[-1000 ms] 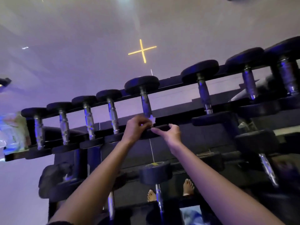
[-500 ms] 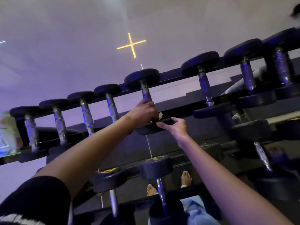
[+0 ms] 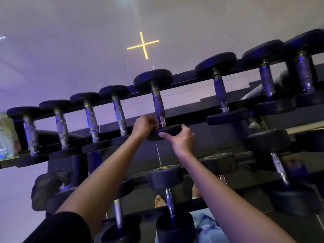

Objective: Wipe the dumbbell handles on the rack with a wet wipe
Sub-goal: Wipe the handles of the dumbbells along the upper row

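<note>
Chrome top-row handles [image 3: 158, 102], eight.

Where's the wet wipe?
Head view, centre: wet wipe in the left hand, at the near end of the top row's fifth dumbbell handle from the left.

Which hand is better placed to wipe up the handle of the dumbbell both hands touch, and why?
Probably the left hand: it is curled at the base of the handle, with a scrap of white wipe showing at its fingers. The right hand grips the near weight, steadying it.
</note>
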